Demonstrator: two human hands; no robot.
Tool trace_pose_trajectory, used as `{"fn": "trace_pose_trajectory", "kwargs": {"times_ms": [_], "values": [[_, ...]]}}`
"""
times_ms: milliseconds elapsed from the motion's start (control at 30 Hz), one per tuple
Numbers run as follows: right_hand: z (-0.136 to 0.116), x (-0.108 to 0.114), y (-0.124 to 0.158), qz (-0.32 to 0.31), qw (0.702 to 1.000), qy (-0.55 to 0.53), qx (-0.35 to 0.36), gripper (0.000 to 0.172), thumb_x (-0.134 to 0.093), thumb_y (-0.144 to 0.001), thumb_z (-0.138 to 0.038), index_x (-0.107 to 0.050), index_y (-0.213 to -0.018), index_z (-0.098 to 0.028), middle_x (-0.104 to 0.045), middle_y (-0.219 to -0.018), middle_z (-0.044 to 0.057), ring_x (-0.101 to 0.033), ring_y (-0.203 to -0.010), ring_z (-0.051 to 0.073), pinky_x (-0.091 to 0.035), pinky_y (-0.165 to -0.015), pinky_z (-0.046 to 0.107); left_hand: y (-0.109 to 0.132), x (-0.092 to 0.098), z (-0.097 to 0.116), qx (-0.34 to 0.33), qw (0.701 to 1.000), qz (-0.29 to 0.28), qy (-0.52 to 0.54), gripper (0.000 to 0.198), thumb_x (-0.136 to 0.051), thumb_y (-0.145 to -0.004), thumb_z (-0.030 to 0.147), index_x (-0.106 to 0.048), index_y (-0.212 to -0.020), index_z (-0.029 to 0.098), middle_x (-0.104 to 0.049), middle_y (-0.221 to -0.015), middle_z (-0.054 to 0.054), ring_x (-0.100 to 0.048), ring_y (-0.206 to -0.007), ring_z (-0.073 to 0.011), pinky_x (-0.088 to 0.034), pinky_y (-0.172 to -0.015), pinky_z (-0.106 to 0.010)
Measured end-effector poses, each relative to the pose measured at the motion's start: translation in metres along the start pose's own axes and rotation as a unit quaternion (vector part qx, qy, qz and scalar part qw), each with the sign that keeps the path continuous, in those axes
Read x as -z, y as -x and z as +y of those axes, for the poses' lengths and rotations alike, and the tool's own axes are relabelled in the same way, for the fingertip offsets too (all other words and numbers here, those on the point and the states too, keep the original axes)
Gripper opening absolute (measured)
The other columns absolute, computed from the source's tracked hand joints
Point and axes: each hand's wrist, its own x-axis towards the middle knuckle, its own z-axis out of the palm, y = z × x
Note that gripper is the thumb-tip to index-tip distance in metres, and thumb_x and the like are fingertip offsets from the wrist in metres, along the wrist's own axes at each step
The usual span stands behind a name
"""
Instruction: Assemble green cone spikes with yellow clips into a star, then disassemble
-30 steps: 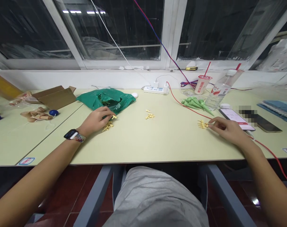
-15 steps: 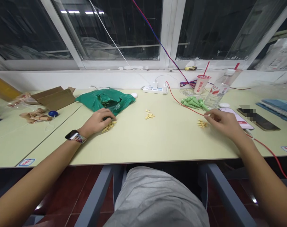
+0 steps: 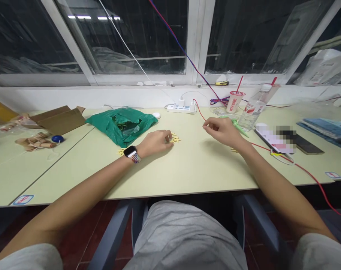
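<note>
Small pale-yellow peg-like plastic pieces (image 3: 176, 139) lie in a little pile at mid-table. My left hand (image 3: 156, 143), wearing a watch, rests beside that pile with its fingers curled down at its edge; anything in the fingertips is hidden. Partly behind the left wrist is another pile of yellow pieces (image 3: 120, 152). My right hand (image 3: 225, 132) hangs above the table to the right of the middle pile, fingers bent together toward the thumb. Whatever it pinches is too small to make out. Below its wrist, a few yellow pieces (image 3: 234, 150) peek out.
A green plastic bag (image 3: 103, 125) lies behind my left forearm. Green tapered pieces (image 3: 239, 127), a bottle (image 3: 253, 110), a cup (image 3: 235, 102) and phones (image 3: 274, 138) stand or lie at right. A red cable (image 3: 313, 173) crosses the table. At back is a power strip (image 3: 180, 109).
My left hand has moved right, from the left yellow pile to the middle one. My right hand has lifted and shifted left, away from the right pile. The view has turned slightly.
</note>
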Motion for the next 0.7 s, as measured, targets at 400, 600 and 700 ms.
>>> {"fn": "trace_pose_trajectory", "kwargs": {"times_ms": [400, 600, 700], "values": [[-0.016, -0.053, 0.028, -0.190, 0.965, -0.178, -0.005, 0.023, -0.064, -0.100, -0.042, -0.074, -0.099, -0.022, -0.067, -0.072, -0.001, -0.060, -0.065, 0.015, -0.044, -0.064, 0.028, 0.008, 0.013, 0.014, -0.071, 0.995, 0.044, 0.055, 0.007, -0.063, -0.084, 0.020, -0.069, -0.088, 0.020, -0.064, -0.090, -0.005, -0.059, -0.072, -0.0191, -0.044, -0.069, -0.035], [-0.025, -0.074, 0.025, -0.193, 0.880, -0.413, -0.134, 0.045, -0.077, -0.088, -0.064, -0.070, -0.097, -0.020, -0.069, -0.076, 0.001, -0.067, -0.061, 0.015, -0.054, -0.057, 0.028, -0.005, -0.002, 0.050, -0.165, 0.976, 0.053, 0.133, 0.005, -0.063, -0.092, 0.022, -0.066, -0.089, 0.019, -0.059, -0.095, -0.006, -0.059, -0.076, -0.0182, -0.047, -0.070, -0.034], [-0.024, -0.074, 0.025, -0.161, 0.885, -0.409, -0.154, 0.049, -0.079, -0.085, -0.067, -0.067, -0.088, -0.019, -0.066, -0.069, 0.001, -0.066, -0.058, 0.015, -0.054, -0.054, 0.028, -0.008, -0.014, 0.053, -0.187, 0.967, 0.080, 0.153, 0.011, -0.062, -0.093, 0.017, -0.063, -0.103, 0.021, -0.060, -0.098, -0.006, -0.062, -0.084, -0.0204, -0.051, -0.075, -0.035]]}}
